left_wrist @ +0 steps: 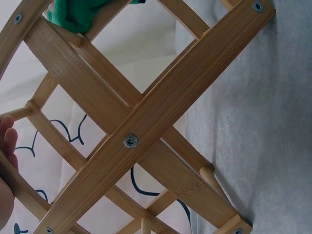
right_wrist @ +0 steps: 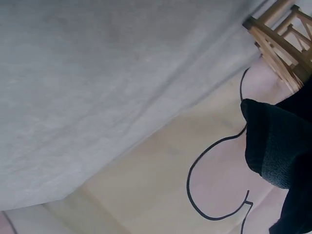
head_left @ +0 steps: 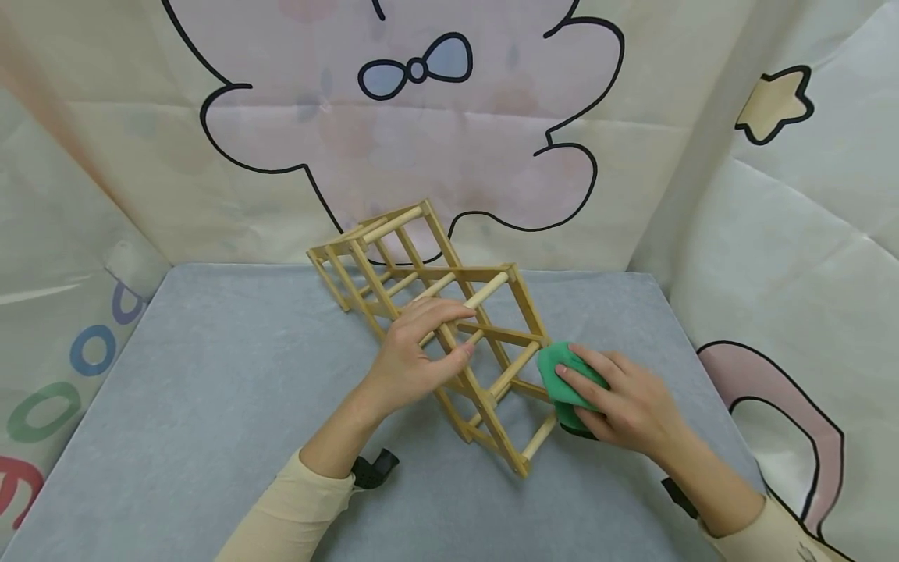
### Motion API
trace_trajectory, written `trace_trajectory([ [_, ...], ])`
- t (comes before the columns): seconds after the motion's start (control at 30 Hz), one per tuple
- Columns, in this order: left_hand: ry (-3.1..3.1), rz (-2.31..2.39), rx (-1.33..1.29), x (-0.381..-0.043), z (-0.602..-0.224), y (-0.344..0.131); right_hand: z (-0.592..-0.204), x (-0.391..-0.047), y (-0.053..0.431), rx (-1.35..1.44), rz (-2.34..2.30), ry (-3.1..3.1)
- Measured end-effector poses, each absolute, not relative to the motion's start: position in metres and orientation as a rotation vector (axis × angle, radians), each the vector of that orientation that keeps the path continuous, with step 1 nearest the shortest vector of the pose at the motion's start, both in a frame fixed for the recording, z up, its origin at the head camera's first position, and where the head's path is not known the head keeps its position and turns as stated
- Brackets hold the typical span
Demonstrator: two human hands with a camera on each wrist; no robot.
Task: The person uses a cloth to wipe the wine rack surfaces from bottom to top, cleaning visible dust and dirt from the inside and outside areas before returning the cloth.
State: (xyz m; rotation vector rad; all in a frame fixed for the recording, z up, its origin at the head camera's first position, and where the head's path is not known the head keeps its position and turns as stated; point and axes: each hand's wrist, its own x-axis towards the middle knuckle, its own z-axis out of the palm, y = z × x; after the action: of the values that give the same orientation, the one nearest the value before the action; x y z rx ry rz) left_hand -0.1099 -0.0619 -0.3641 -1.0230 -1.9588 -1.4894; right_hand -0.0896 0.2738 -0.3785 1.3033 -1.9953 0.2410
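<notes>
A light wooden rack (head_left: pixel 485 394) of slats and round rods stands at a slant on the table, its far end toward the back wall. My left hand (head_left: pixel 419 351) grips one of its long upper slats, fingers over the top and thumb on the near side. In the left wrist view, bolt heads show on the slats (left_wrist: pixel 165 112), and fingertips (left_wrist: pixel 9 141) curl at the left edge. My right hand (head_left: pixel 632 398) holds a folded green cloth (head_left: pixel 570 378) against the rack's right end. The cloth (right_wrist: pixel 278 141) looks dark in the right wrist view, where that hand is hidden.
A blue-grey cover lies over the table (head_left: pixel 232 406). Printed fabric walls (head_left: pixel 492 172) enclose it at the back and both sides. Black wrist devices (head_left: pixel 375 468) sit under the forearms, low over the table.
</notes>
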Motion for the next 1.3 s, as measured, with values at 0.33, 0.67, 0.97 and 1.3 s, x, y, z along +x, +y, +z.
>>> trace_trajectory([
  [0.33,-1.956,-1.486,-1.022,-0.11,-0.364,-0.062,-0.365,-0.1,0.26,1.248,0.304,-1.966],
  [0.67,-1.968,-1.487,-1.009,-0.11,-0.363,-0.062,-0.365,-0.103,0.252,1.292,0.231,-2.0],
  [0.97,-1.97,-1.478,-1.021,-0.11,-0.363,-0.06,-0.368,-0.092,0.244,1.364,0.252,-1.983],
  [1.3,-1.969,-1.474,-1.019,-0.11,-0.362,-0.061,-0.359,-0.078,0.216,1.549,0.293,-1.835],
])
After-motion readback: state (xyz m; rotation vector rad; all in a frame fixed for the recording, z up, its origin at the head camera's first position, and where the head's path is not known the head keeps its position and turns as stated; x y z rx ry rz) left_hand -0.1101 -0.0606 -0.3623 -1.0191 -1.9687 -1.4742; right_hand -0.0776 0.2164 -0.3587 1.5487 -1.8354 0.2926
